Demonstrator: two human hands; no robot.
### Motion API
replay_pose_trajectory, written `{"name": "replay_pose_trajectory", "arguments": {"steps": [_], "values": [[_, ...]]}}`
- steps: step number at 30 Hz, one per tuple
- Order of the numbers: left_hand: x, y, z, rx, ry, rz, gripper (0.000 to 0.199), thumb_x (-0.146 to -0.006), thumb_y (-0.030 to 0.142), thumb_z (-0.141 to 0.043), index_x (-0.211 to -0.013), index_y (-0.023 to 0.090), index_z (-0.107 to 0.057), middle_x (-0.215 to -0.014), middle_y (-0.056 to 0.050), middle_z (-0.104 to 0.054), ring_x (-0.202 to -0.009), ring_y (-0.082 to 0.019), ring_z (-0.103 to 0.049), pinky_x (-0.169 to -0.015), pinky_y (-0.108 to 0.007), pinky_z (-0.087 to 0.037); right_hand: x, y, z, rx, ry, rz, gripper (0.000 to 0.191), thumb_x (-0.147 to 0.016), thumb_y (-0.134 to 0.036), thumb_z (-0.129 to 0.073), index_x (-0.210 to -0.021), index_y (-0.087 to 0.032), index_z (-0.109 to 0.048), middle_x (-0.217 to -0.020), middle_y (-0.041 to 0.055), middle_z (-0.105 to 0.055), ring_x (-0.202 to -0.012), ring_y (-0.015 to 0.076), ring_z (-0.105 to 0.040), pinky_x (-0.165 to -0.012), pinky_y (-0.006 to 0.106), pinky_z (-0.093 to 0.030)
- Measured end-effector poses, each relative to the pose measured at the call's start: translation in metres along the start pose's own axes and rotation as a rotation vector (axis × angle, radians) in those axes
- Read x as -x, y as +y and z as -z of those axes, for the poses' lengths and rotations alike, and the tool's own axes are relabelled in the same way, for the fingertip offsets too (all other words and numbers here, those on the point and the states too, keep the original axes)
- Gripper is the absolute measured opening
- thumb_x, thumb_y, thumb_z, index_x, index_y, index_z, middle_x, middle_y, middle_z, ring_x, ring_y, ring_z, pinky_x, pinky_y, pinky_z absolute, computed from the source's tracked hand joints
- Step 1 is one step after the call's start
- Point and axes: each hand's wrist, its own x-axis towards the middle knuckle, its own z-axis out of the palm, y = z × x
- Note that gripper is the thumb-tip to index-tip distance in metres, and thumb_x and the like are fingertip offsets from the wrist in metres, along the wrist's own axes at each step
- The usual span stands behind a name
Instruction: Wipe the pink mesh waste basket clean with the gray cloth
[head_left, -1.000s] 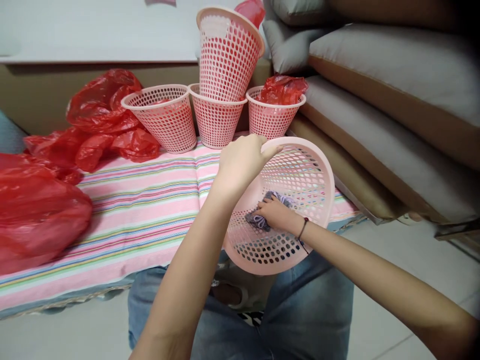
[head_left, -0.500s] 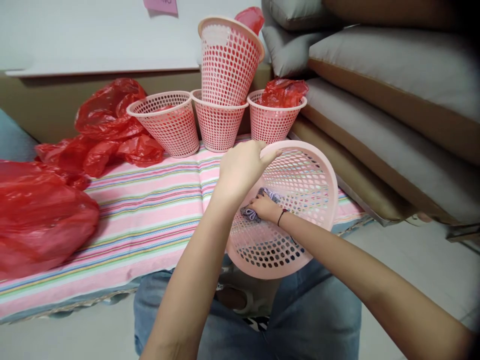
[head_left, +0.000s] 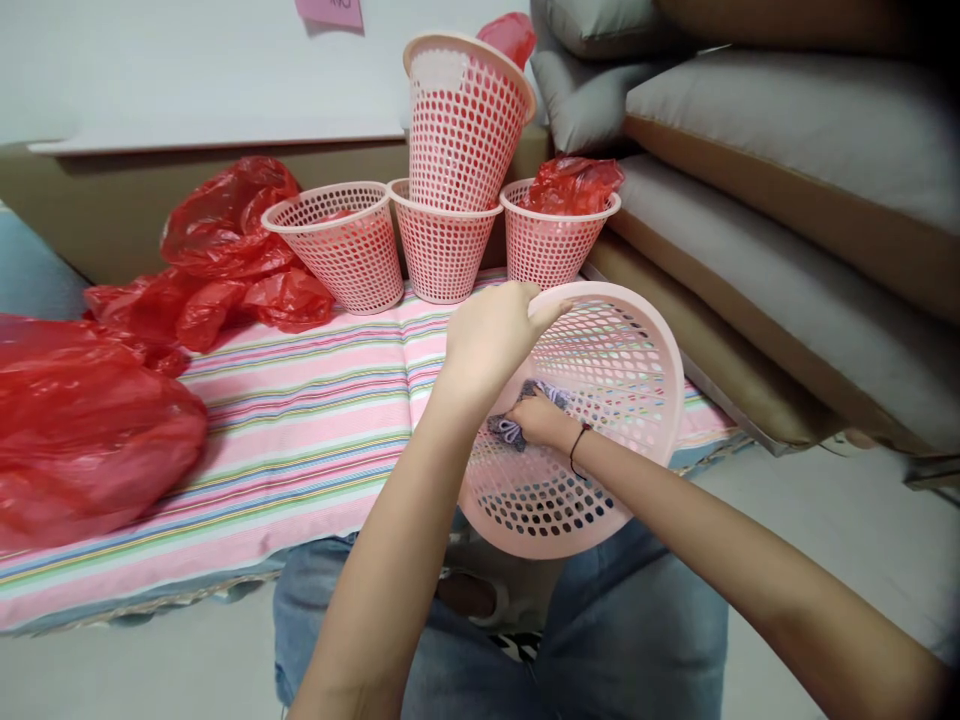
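A pink perforated plastic basket (head_left: 667, 400) lies tilted over my lap, its wide mouth facing me. My left hand (head_left: 495, 325) grips its upper left rim, with the thumb over the edge and the other fingers mostly hidden behind. Inside the basket, my right hand (head_left: 541, 418) presses a crumpled grey and purple cloth (head_left: 508, 432) against the inner surface near the bottom. A dark band circles the right wrist.
Behind stand three pink baskets (head_left: 442, 255) in a row, with another basket (head_left: 465, 130) tilted in the middle one. Red plastic bags (head_left: 97, 430) lie left on the striped cloth (head_left: 300, 400). Grey cushions (head_left: 780, 140) are stacked on the right.
My right hand has shifted slightly with the cloth inside the basket, and its wrist has turned a little. My left hand keeps its hold on the rim. The whole view has moved slightly.
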Motion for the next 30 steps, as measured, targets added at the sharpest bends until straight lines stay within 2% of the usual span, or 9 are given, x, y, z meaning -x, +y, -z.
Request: {"name": "replay_pose_trajectory", "arguments": {"steps": [8,14,19,24,28,30], "values": [[-0.003,0.001,-0.001,0.023,0.002,0.016,0.041,-0.093,0.055,-0.046,-0.082,0.02,-0.066,-0.084,-0.007,-0.071,-0.08,-0.022,-0.061,-0.067,-0.03,-0.037,0.06,-0.007,0.013,-0.033,0.006,0.059,0.042,-0.083,-0.004,-0.051,-0.114,-0.022,-0.072,-0.102,0.0096,-0.074,-0.101,0.027,-0.061,-0.095,0.041,-0.034],[-0.006,0.002,-0.002,0.05,-0.013,0.02,0.039,-0.092,0.054,-0.047,-0.084,0.021,-0.067,-0.082,-0.007,-0.07,-0.081,-0.023,-0.061,-0.069,-0.032,-0.038,0.108,-0.008,0.015,-0.08,-0.031,0.033,0.055,-0.073,0.002,-0.051,-0.118,-0.023,-0.071,-0.101,0.0087,-0.074,-0.105,0.029,-0.06,-0.098,0.047,-0.035],[-0.006,0.002,0.0,0.053,-0.005,0.023,0.036,-0.091,0.051,-0.049,-0.08,0.021,-0.066,-0.079,-0.007,-0.069,-0.08,-0.022,-0.06,-0.068,-0.032,-0.037,0.138,-0.013,0.019,-0.122,-0.004,0.037,0.059,-0.068,-0.001,-0.055,-0.12,-0.025,-0.07,-0.11,0.0086,-0.073,-0.114,0.0331,-0.058,-0.105,0.056,-0.033],[-0.004,-0.003,0.001,0.068,0.028,0.014,0.04,-0.091,0.054,-0.048,-0.076,0.021,-0.065,-0.074,-0.005,-0.067,-0.073,-0.02,-0.058,-0.065,-0.03,-0.035,0.167,-0.016,0.027,-0.17,0.011,0.034,0.071,-0.06,0.005,-0.048,-0.12,-0.027,-0.07,-0.118,0.0074,-0.072,-0.118,0.0341,-0.059,-0.108,0.066,-0.031],[-0.003,-0.007,0.002,0.071,0.059,0.023,0.041,-0.091,0.054,-0.05,-0.075,0.019,-0.065,-0.072,-0.004,-0.066,-0.07,-0.018,-0.057,-0.064,-0.029,-0.034,0.191,-0.016,0.034,-0.21,0.043,0.072,0.078,-0.054,0.007,-0.048,-0.121,-0.028,-0.069,-0.122,0.0047,-0.071,-0.126,0.0362,-0.055,-0.108,0.065,-0.035],[-0.002,-0.007,0.002,0.069,0.062,0.019,0.042,-0.091,0.054,-0.05,-0.074,0.019,-0.066,-0.072,-0.004,-0.066,-0.068,-0.018,-0.056,-0.063,-0.028,-0.034,0.201,-0.018,0.038,-0.235,0.078,0.067,0.08,-0.053,0.008,-0.046,-0.12,-0.03,-0.07,-0.121,0.0023,-0.072,-0.128,0.0343,-0.054,-0.11,0.063,-0.037]]}}
